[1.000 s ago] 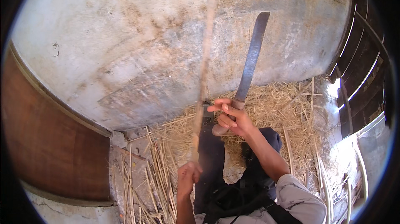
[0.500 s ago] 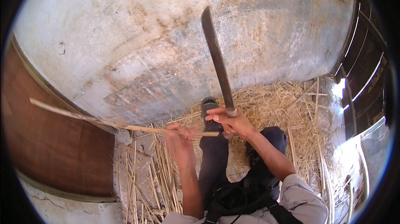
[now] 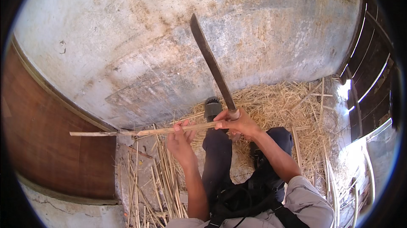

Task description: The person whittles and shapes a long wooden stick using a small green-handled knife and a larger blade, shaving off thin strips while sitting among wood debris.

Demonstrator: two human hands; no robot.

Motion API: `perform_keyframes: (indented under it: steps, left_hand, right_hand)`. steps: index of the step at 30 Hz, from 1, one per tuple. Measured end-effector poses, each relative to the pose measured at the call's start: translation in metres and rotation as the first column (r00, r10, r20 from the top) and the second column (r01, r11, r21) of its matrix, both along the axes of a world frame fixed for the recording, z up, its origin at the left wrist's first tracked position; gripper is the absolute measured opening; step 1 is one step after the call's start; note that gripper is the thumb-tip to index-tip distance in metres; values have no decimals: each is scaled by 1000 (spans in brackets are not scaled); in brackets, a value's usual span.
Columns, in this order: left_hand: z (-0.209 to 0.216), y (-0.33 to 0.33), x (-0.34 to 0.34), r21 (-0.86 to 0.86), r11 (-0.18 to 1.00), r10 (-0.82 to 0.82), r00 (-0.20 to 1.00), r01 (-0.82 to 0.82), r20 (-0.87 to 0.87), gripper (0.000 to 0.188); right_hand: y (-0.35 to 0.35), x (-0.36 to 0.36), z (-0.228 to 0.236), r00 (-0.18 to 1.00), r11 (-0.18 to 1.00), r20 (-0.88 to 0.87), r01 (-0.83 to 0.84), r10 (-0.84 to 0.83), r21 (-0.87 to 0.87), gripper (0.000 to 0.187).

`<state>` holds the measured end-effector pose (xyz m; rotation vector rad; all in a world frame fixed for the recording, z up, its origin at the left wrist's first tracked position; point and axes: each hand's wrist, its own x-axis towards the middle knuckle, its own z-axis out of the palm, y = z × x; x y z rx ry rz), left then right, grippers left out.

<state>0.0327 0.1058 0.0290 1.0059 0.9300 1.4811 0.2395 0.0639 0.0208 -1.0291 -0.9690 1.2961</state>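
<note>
A long machete [image 3: 212,64] with a dark blade points up and to the left, its handle in my right hand [image 3: 241,124], which is closed round it. That hand's thumb and finger also meet the right end of a thin, pale stick [image 3: 148,131]. The stick lies almost level and stretches left past the door panel's edge. My left hand [image 3: 181,143] holds it loosely near its middle, thumb against it and the other fingers partly spread behind. Pale, scraped-looking wood shows along its right part; a darker notch-like mark sits farther left.
A stained wall [image 3: 169,58] rises in front. Straw and shavings [image 3: 280,105] cover the floor around my legs. Several long thin sticks [image 3: 167,181] lie at the lower left, beside a brown wooden panel [image 3: 59,151]. Dark slatted boards [image 3: 371,88] stand at the right.
The stick has shifted right and levelled out, its right end now at my right hand's fingers. The machete's tip has swung left and slightly down.
</note>
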Motion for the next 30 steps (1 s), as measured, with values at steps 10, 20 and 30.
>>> perform_keyframes:
  steps: [10, 20, 30]
  left_hand:
    - [-19, -2, -9, -143, 986, -87, 996, 86, -2, 39]
    - [-27, 3, 1, -202, 979, 21, 984, 16, 180, 40]
    - [-14, -18, -29, -351, 863, -465, 844, 364, -267, 32]
  right_hand:
    - [3, 8, 0, 988, 996, -133, 84, -81, 22, 30]
    - [0, 2, 0, 998, 997, 31, 62, -64, 49, 34]
    - [2, 3, -1, 964, 964, 40, 260, -263, 60, 19]
